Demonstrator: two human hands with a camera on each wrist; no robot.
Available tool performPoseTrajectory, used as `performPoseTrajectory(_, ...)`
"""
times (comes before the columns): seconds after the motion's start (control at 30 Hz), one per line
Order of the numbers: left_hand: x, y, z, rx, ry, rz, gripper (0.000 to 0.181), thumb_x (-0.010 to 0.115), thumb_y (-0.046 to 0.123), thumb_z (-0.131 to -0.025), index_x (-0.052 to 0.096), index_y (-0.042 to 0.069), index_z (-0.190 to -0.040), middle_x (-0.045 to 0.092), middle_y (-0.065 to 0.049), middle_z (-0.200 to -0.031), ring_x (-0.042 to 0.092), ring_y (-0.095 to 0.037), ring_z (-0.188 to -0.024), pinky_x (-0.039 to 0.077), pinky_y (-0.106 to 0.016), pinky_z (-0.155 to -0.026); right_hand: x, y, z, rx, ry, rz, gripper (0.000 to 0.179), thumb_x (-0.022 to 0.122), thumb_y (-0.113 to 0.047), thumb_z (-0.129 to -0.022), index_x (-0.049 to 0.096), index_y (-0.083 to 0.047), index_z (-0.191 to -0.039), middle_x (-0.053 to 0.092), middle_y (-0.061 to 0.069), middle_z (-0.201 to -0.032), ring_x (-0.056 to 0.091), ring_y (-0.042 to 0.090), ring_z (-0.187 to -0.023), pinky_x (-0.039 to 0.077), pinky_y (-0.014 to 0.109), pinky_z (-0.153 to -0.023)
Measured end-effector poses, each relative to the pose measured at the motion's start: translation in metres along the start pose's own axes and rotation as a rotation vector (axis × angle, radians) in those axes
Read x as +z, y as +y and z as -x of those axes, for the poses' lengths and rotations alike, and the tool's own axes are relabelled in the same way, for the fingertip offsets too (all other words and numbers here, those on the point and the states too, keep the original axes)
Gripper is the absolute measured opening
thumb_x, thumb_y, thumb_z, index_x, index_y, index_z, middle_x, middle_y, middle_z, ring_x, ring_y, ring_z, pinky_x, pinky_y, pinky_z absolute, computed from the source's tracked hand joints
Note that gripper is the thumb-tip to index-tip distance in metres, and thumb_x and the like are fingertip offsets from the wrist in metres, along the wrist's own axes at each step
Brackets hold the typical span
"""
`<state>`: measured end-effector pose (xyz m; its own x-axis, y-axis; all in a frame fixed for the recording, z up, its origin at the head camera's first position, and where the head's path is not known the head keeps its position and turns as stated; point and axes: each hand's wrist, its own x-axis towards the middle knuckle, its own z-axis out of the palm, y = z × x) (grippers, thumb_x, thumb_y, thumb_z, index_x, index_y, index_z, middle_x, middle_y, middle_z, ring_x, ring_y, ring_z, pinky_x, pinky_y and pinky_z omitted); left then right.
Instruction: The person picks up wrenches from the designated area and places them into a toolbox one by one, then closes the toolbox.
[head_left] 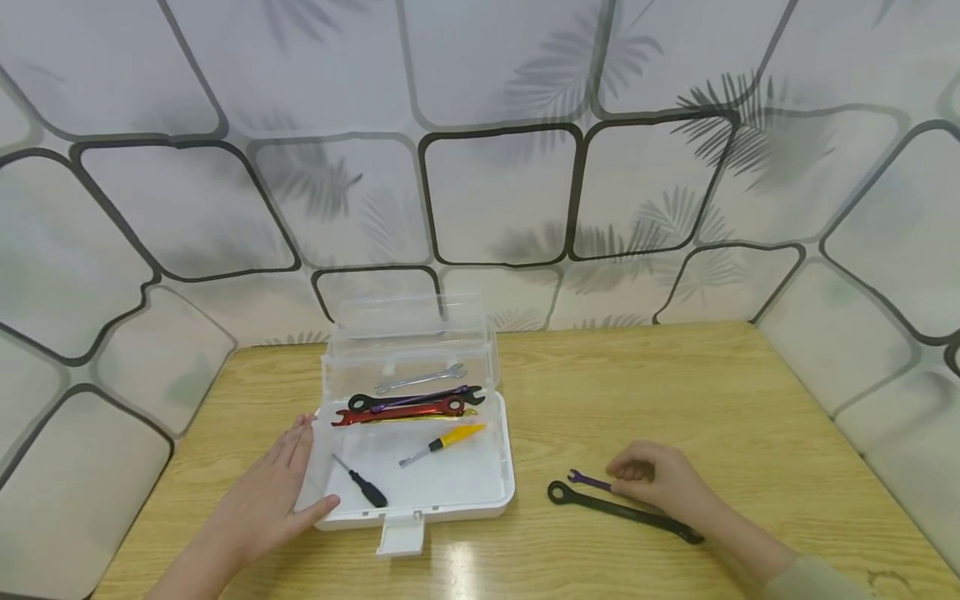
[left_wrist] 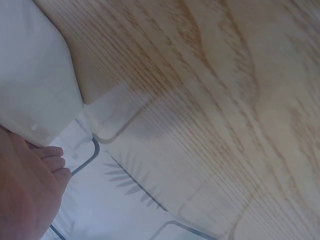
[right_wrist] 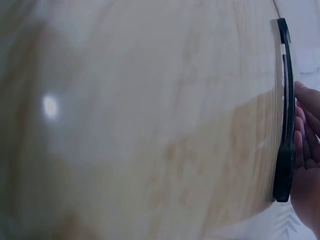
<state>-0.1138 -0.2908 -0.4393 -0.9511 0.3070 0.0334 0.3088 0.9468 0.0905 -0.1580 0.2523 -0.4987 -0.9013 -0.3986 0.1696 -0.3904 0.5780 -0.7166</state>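
Observation:
My left hand [head_left: 262, 492] lies against the left side of a white plastic case [head_left: 450, 487], fingers extended along it and thumb at its front corner. On the table to the right, my right hand [head_left: 667, 482] pinches a small purple wrench [head_left: 587, 479] by one end, which the fingers hide. Just in front of it lies a larger black ratchet wrench [head_left: 622, 510], also seen edge-on in the right wrist view as a dark wrench [right_wrist: 284, 160]. Inside the case are a black-handled screwdriver [head_left: 367, 490] and a yellow-handled screwdriver [head_left: 456, 435].
The case's clear lid [head_left: 408, 342] stands raised at the back. A red wrench [head_left: 405, 412], a silver wrench [head_left: 422, 379] and other wrenches lie toward the case's rear. Its white latch [head_left: 401, 536] hangs at the front. Patterned fabric [head_left: 502, 200] surrounds the wooden table [head_left: 637, 383].

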Motion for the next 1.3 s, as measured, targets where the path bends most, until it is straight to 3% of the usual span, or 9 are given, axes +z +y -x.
performPoseTrajectory(0.37, -0.0027, 0.0018, -0.0004, -0.004, -0.016, -0.010, 0.107, 0.064, 0.065, -0.096, 0.034, -0.019, -0.155, 0.031, -0.035, -0.168, 0.036, -0.052, -0.154, 0.039, -0.064, -0.124, 0.0011, -0.0003, 0.0017, -0.085, 0.000, 0.038, 0.020, 0.091, -0.011, -0.080, 0.079, -0.016, -0.095, 0.072, -0.008, -0.089, 0.059, -0.008, -0.079, 0.058, 0.019, -0.067)
performPoseTrajectory(0.53, -0.0026, 0.0018, -0.0003, -0.006, -0.016, -0.008, 0.107, 0.065, 0.065, -0.096, 0.035, -0.019, -0.155, 0.031, -0.035, -0.168, 0.036, -0.053, -0.154, 0.038, -0.064, -0.124, 0.0007, -0.0038, -0.0001, -0.074, -0.024, 0.102, 0.018, 0.091, -0.011, -0.081, 0.079, -0.019, -0.091, 0.069, -0.012, -0.087, 0.057, -0.008, -0.078, 0.057, 0.019, -0.067)
performPoseTrajectory(0.83, -0.0010, 0.0010, 0.0002, -0.007, -0.015, 0.000, 0.108, 0.065, 0.065, -0.096, 0.034, -0.019, -0.155, 0.030, -0.036, -0.168, 0.035, -0.053, -0.154, 0.039, -0.065, -0.124, 0.0035, -0.0071, -0.0007, -0.054, -0.060, 0.119, 0.018, 0.090, -0.010, -0.082, 0.076, -0.019, -0.088, 0.066, -0.012, -0.086, 0.054, -0.007, -0.076, 0.054, 0.018, -0.065)
performPoseTrajectory(1.3, -0.0013, 0.0016, 0.0007, -0.006, -0.010, -0.013, 0.108, 0.065, 0.066, -0.096, 0.035, -0.019, -0.155, 0.032, -0.035, -0.168, 0.037, -0.052, -0.153, 0.040, -0.064, -0.123, 0.0002, -0.0062, -0.0035, 0.022, -0.094, 0.040, 0.013, 0.087, -0.010, -0.085, 0.076, -0.016, -0.090, 0.069, -0.011, -0.082, 0.055, -0.006, -0.073, 0.054, 0.018, -0.063)
